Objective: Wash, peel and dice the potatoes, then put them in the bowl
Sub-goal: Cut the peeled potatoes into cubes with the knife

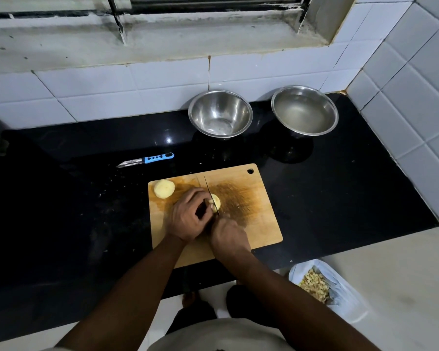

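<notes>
Right hand knifes potato; no writing legible.

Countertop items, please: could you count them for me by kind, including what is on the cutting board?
Steel bowls: 2, the left bowl and the right bowl
Potato pieces: 2, one piece at the board's corner and one piece being cut
Cutting board: 1
Knife: 1
Peeler: 1
Total: 7
</notes>
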The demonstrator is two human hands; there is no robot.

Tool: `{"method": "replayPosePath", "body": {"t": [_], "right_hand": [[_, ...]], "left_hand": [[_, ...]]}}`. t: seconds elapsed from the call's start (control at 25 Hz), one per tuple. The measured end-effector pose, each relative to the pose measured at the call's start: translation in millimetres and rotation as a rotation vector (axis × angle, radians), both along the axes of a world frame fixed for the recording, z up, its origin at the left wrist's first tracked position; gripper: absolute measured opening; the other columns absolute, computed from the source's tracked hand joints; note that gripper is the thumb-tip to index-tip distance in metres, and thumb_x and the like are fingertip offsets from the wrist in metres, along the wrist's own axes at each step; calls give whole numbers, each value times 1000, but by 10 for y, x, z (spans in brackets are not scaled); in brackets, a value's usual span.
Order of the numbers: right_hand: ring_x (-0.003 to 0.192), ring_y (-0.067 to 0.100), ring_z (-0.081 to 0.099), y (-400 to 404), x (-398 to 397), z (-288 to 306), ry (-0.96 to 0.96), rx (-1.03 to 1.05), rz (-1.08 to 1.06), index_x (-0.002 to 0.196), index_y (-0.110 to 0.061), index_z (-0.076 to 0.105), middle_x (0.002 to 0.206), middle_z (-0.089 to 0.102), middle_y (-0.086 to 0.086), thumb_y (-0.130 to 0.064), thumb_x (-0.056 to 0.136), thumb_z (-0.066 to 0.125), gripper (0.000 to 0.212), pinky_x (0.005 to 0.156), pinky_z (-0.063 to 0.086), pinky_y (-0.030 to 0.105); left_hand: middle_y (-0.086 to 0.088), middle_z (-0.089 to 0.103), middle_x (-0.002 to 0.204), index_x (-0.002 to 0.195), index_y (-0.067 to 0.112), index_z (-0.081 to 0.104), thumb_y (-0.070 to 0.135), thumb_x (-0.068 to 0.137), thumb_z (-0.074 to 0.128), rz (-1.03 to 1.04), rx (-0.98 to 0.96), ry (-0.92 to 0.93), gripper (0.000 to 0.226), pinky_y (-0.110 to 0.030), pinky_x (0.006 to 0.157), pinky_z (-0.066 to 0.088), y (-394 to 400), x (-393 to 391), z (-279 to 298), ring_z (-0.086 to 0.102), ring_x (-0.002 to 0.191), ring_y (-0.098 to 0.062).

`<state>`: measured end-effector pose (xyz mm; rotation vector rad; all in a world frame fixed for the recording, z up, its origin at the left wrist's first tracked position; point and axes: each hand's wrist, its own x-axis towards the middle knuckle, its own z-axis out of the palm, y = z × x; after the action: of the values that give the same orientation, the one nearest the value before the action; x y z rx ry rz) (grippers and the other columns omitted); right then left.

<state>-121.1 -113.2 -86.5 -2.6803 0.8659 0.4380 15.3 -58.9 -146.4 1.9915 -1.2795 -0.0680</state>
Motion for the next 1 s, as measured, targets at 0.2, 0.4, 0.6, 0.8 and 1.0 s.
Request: {"method": "replayPosePath", "body": {"t": [0.2, 0.4, 0.6, 0.8, 1.0], "right_hand": [[84, 37, 68, -16, 8, -28, -15, 53, -36, 123, 19, 53, 98, 64, 31, -7, 95, 36, 42, 66, 54, 37], [47, 27, 59, -42, -33, -251, -2, -27, 44, 81, 8, 69, 62, 62, 19, -9, 81, 52, 24, 40, 42, 25], [41, 19, 50, -1, -310, -383, -8, -221, 148, 68, -7, 68, 54, 56, 8, -17, 83, 40, 33, 38, 25, 23], [34, 25, 43, 5, -580, -300, -79, -149, 153, 61, -2, 61, 50, 48, 12, -11, 77, 39, 29, 39, 16, 25], [67, 33, 61, -195, -710, 153, -111, 53, -20, 76, -13, 56, 73, 57, 12, -29, 88, 62, 21, 56, 46, 33]], "left_hand": [[-2, 62, 115, 106, 15, 65, 30, 88, 62, 10, -16, -25, 24, -34, 69, 55, -10, -12, 1, 64, 90, -21], [-2, 62, 114, 105, 14, 66, 30, 87, 62, 24, -2, -57, 24, -23, 67, 45, -9, -25, 23, 65, 87, -19], [2, 60, 117, 105, 17, 63, 30, 87, 60, 40, 10, -40, 23, -27, 66, 51, -10, -37, 52, 64, 88, -18], [15, 65, 121, 110, 30, 50, 37, 88, 51, 87, 90, -11, 22, -37, 70, 56, 0, -52, 69, 66, 93, -15], [10, 65, 103, 106, 23, 55, 32, 90, 61, 125, 82, -49, 20, -25, 64, 42, -2, -84, 84, 63, 83, -15]]}}
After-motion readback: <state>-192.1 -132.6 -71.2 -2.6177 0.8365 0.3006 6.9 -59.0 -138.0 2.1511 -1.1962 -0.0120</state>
